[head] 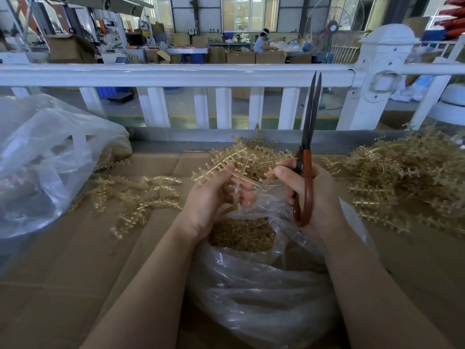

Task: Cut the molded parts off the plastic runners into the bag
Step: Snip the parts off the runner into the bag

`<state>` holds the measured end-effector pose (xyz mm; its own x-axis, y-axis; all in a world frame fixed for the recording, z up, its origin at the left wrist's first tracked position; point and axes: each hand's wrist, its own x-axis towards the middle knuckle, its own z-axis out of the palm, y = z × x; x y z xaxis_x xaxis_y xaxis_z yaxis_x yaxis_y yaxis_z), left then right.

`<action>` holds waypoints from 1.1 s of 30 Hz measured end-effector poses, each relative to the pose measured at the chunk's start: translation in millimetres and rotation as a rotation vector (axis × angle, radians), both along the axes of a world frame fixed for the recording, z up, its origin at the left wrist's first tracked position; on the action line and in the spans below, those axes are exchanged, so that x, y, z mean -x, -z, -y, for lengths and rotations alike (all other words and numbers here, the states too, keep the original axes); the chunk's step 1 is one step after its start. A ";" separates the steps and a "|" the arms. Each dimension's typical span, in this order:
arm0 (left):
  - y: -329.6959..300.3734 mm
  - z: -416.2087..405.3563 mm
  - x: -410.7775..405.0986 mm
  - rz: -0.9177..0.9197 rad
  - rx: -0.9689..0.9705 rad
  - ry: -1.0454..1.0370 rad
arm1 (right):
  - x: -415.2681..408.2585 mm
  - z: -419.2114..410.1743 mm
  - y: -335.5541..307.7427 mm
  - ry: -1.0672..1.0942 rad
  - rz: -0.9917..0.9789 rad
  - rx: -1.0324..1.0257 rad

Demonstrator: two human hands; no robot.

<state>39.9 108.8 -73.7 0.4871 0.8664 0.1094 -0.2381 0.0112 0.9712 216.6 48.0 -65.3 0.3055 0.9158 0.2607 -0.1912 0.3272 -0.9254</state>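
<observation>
- The left hand [214,197] is curled round a tan plastic runner [221,165], holding it just above the mouth of the open clear bag [251,285]; the runner's branches fan out up and left past the fingers.
- The right hand [314,195] grips a pair of scissors [308,152] by the reddish-brown handles, blades together and pointing straight up; its thumb and forefinger also pinch the near end of the same runner.
- The bag sits between the forearms on the cardboard-covered table [63,273], and a heap of small tan cut parts [241,234] lies inside it, partly hidden by the left wrist.
- Behind the hands, a pile of runners [254,149] lies against the grey back edge of the table; the hands and the held runner cover its near side.
- To the right, a large heap of runners [412,177] spreads well past the right hand, touching the table edge.
- To the left, loose runners [136,197] lie scattered flat on the cardboard, apart from the bag.
- Far left, a second big clear bag [45,159] slumps on the table, with tan pieces dimly visible through it.
- A white railing [176,74] with upright bars runs across behind the table; the scissor blades cross in front of its top rail.
- Beyond the railing, a workshop floor with cardboard boxes [241,57], a standing fan [332,28] and a seated person [261,44] at a bench.
</observation>
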 end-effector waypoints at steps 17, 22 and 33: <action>-0.5 2.3 -7.3 0.062 -0.063 0.018 | -2.1 -5.2 3.9 -0.030 0.096 0.056; 1.0 1.2 -8.9 0.095 -0.048 -0.022 | 0.7 -6.6 5.1 -0.074 0.149 0.074; 2.9 1.4 -7.8 0.129 -0.113 0.046 | 0.0 -5.0 4.2 -0.100 0.095 0.103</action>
<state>47.7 107.4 -76.6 0.5019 0.8221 0.2687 -0.3626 -0.0821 0.9283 216.6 53.1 -69.5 0.1894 0.9638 0.1876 -0.1280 0.2137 -0.9685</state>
